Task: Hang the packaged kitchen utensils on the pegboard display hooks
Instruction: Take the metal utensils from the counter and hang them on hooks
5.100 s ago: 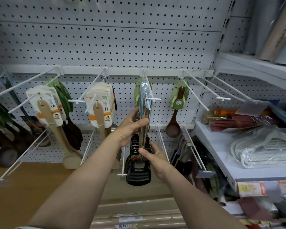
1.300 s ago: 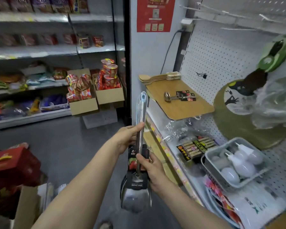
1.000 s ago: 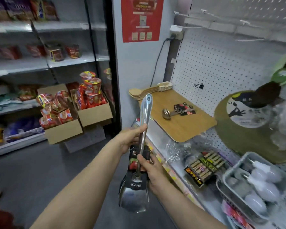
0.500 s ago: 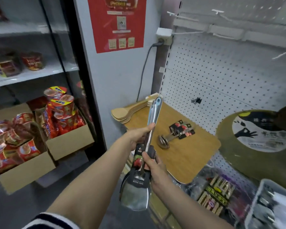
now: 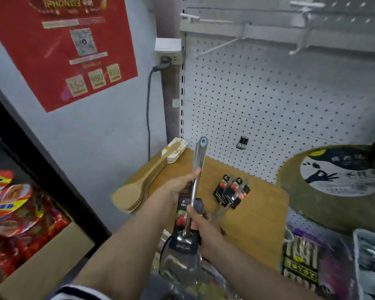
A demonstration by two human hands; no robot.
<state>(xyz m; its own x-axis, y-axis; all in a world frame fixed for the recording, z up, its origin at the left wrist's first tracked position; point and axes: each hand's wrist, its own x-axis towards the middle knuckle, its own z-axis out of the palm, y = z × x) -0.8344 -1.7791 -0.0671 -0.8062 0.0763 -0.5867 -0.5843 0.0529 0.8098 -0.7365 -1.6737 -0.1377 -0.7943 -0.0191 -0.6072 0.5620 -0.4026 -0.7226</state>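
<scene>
Head view: over the last second my view has swung from the aisle shelves toward the pegboard (image 5: 268, 100) end bay, closing on the wooden shelf (image 5: 258, 217). My left hand (image 5: 182, 187) grips the steel spatula (image 5: 195, 191) mid-handle; my right hand (image 5: 200, 224) pinches its black card sleeve. Packaged ladles (image 5: 230, 194) and wooden spatulas (image 5: 143, 182) lie on that shelf. Bare hooks (image 5: 221, 47) above look like the likely target.
</scene>
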